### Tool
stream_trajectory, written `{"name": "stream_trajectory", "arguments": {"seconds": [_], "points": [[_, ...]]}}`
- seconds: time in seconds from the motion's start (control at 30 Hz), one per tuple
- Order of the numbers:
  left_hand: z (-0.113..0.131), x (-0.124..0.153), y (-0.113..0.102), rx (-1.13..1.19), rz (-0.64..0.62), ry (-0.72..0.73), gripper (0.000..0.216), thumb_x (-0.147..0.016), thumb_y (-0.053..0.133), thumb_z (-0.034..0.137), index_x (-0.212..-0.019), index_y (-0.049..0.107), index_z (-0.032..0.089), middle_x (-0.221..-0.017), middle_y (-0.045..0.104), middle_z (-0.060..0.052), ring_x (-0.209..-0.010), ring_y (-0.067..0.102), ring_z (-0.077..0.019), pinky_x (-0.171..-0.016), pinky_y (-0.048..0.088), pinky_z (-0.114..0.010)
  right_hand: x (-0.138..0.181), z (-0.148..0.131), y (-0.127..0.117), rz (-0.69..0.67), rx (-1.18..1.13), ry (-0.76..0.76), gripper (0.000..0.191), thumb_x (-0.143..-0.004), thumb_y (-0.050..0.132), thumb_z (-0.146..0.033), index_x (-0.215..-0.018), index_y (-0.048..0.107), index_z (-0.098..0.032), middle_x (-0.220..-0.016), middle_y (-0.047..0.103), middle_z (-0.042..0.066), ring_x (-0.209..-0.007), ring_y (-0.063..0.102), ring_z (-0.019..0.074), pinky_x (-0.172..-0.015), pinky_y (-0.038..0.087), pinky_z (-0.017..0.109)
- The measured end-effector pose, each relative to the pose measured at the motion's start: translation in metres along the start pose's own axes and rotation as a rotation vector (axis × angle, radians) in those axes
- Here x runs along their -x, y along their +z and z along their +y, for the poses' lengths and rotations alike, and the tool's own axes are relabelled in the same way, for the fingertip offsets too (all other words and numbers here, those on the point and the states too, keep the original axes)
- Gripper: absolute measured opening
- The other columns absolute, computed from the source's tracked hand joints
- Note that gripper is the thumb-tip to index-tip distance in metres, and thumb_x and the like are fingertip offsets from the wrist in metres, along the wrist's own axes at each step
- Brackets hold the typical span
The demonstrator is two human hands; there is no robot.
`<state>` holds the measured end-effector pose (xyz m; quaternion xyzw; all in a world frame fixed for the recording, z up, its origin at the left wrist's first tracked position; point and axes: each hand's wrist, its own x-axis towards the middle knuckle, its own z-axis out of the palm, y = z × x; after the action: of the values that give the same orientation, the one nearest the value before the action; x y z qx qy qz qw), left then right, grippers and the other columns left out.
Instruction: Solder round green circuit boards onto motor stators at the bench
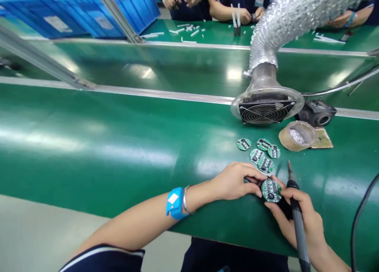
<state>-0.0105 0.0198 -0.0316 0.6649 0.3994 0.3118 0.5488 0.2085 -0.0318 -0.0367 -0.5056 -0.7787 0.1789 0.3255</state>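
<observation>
Head view: one round circuit board (271, 190), green, dark components upward, between both hands above the worktop (142, 145), right of centre, near side. Right hand (304, 209): fingers grasping the board's right edge; soldering iron (300, 224) lodged across the same hand, tip pointing far. Left hand (238, 181): fingers bent at the board's left edge; whether gripping it, cannot tell. Five loose boards (265, 165), just beyond: one apart at left, four grouped. Tan tub (286, 139), silvery contents, farther right. Black fan (265, 113), on silver duct (276, 27), beyond the boards.
</observation>
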Motion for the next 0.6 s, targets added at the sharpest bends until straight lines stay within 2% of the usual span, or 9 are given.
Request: {"name": "stream_trajectory", "arguments": {"seconds": [0.17, 0.3, 0.4, 0.6], "points": [[0.001, -0.010, -0.001, 0.012, 0.000, -0.005, 0.020, -0.068, 0.082, 0.015, -0.087, 0.079, 0.020, -0.089, 0.077, -0.003, -0.084, 0.072, -0.0179, -0.078, 0.056, -0.026, 0.002, 0.002, 0.000, 0.038, 0.065, -0.009, 0.025, -0.086, 0.067, -0.034, -0.103, 0.051, -0.024, -0.102, 0.075, 0.008, -0.083, 0.074, 0.0248, -0.060, 0.062, 0.026], [0.001, 0.000, 0.008, 0.043, 0.131, -0.024, 0.014, -0.077, 0.071, 0.009, -0.081, 0.079, 0.020, -0.086, 0.077, -0.002, -0.082, 0.072, -0.0158, -0.079, 0.057, -0.025, 0.002, 0.006, 0.000, 0.048, 0.082, -0.047, 0.029, -0.085, 0.069, -0.035, -0.103, 0.051, -0.023, -0.104, 0.074, 0.010, -0.086, 0.074, 0.0250, -0.060, 0.061, 0.025], [0.000, 0.007, 0.016, 0.035, 0.214, -0.026, 0.012, -0.079, 0.070, 0.012, -0.084, 0.079, 0.018, -0.087, 0.077, -0.004, -0.081, 0.072, -0.0171, -0.077, 0.057, -0.027, 0.000, 0.006, -0.002, 0.042, 0.112, -0.051, 0.025, -0.086, 0.067, -0.036, -0.101, 0.051, -0.023, -0.101, 0.075, 0.009, -0.086, 0.074, 0.0248, -0.059, 0.061, 0.024], [0.001, 0.007, 0.019, -0.075, 0.250, -0.047, 0.009, -0.077, 0.071, 0.013, -0.081, 0.079, 0.016, -0.079, 0.076, -0.004, -0.072, 0.070, -0.0165, -0.070, 0.056, -0.025, -0.001, 0.005, 0.003, 0.058, 0.126, -0.055, 0.030, -0.090, 0.056, -0.052, -0.100, 0.052, -0.024, -0.093, 0.077, 0.005, -0.059, 0.073, 0.0178, -0.046, 0.056, 0.017]]}}
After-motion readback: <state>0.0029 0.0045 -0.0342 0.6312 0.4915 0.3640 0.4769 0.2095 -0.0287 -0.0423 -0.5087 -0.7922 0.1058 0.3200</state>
